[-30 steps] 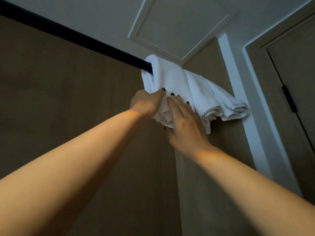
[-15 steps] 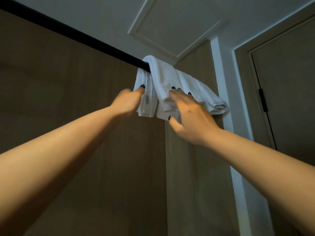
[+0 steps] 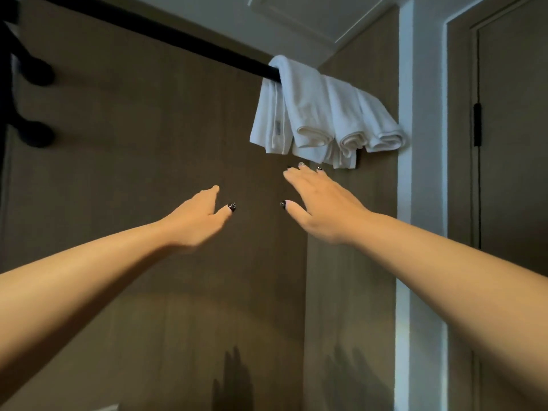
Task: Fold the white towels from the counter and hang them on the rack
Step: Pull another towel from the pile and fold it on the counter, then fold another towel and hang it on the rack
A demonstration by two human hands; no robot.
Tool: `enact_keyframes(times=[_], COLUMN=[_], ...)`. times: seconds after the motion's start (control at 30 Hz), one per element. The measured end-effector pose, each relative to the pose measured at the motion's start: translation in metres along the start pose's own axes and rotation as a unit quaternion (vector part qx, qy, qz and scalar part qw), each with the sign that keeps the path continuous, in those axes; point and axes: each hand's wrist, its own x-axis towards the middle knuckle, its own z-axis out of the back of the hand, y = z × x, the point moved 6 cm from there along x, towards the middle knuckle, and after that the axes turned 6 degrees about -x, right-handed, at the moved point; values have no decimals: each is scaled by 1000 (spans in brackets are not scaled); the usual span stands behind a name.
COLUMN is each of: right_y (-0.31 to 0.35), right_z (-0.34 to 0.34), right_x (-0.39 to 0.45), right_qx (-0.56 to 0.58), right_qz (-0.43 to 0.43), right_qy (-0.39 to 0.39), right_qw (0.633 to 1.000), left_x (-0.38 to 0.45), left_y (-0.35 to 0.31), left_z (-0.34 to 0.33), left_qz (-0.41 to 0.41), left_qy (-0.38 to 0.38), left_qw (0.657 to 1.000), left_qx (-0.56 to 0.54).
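Note:
Several folded white towels hang side by side over the right end of a black rack bar high on the brown wall. Below them, my left hand is raised with fingers straight and holds nothing. My right hand is also open, its fingertips just under the towels' lower edges without gripping them. Both forearms reach up from the bottom corners of the view.
Black hooks stick out from the rack's left end. A white door frame runs down right of the towels, with a dark door beyond it. The brown wall panel fills the space behind my hands.
Both hands have let go of the towels and dropped below them. The towels now hang free on the bar, and the view has tilted down.

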Motion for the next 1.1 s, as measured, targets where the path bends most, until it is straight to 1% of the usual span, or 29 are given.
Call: enact_keyframes(times=[0.17, 0.37, 0.53, 0.7, 0.8, 0.9, 1.03, 1.1], right_y=[49, 119, 185, 251, 298, 328, 363, 369], right_z=[-24, -50, -80, -116, -146, -173, -212, -231], right_x=[-15, -31, -34, -38, -44, -51, -61, -69], right_qx=[29, 63, 71, 118, 117, 140, 180, 189], right_qz=[24, 57, 79, 61, 81, 74, 62, 55], right_qy=[31, 75, 105, 136, 162, 178, 211, 229], right_qw=[999, 994, 989, 982, 976, 971, 959, 953], left_x=[-61, -120, -165, -201, -222, -242, -270, -280], left_y=[32, 70, 122, 176, 217, 250, 298, 313], left_z=[7, 20, 21, 20, 25, 23, 11, 0], left_qz=[10, 31, 52, 60, 62, 65, 103, 118], left_qy=[41, 67, 98, 122, 130, 137, 164, 174], left_qw=[998, 996, 992, 989, 988, 988, 981, 978], left_qx=[53, 52, 55, 49, 51, 41, 4, -11])
